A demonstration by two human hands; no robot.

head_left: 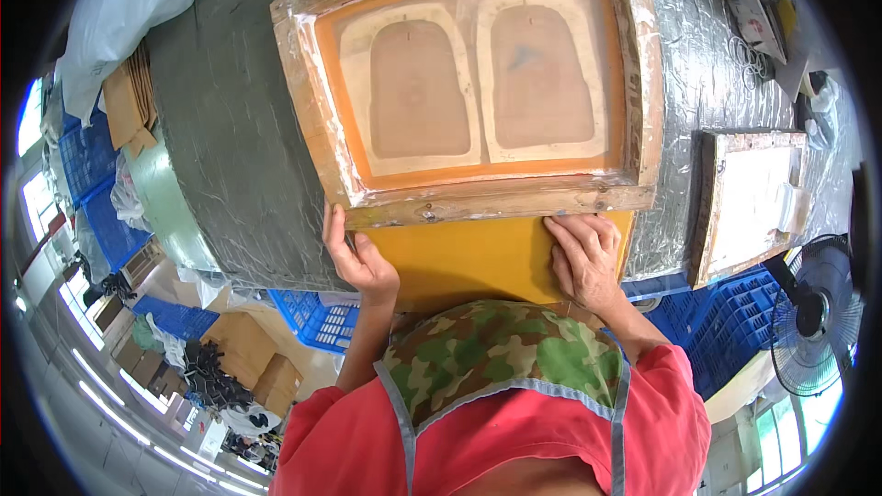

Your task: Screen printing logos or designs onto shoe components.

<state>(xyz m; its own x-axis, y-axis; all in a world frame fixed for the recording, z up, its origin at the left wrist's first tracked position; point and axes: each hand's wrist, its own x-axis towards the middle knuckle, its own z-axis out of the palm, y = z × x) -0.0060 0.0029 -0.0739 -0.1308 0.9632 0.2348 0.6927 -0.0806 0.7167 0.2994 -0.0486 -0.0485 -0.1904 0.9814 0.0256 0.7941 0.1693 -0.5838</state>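
Observation:
A wooden screen printing frame (pixel 496 205) lies before me, its mesh (pixel 418 92) ringed in orange and bearing two pale arch-shaped outlines. Below its near bar a flat yellow board (pixel 459 253) shows. At the frame's near left corner my left hand (pixel 361 262) is closed on the wood, thumb raised beside the bar and some fingers hidden. Toward the near right, my right hand (pixel 585 253) has its bent fingers against the underside of the front bar, over the yellow board; the fingertips are partly hidden.
Dark plastic sheeting (pixel 239 129) covers the table. A smaller framed screen (pixel 749 202) lies at the right, near a fan (pixel 813 312). Blue crates (pixel 707 331) stand below the right edge, and a blue basket (pixel 317 320) below the left. Cardboard (pixel 129 101) sits far left.

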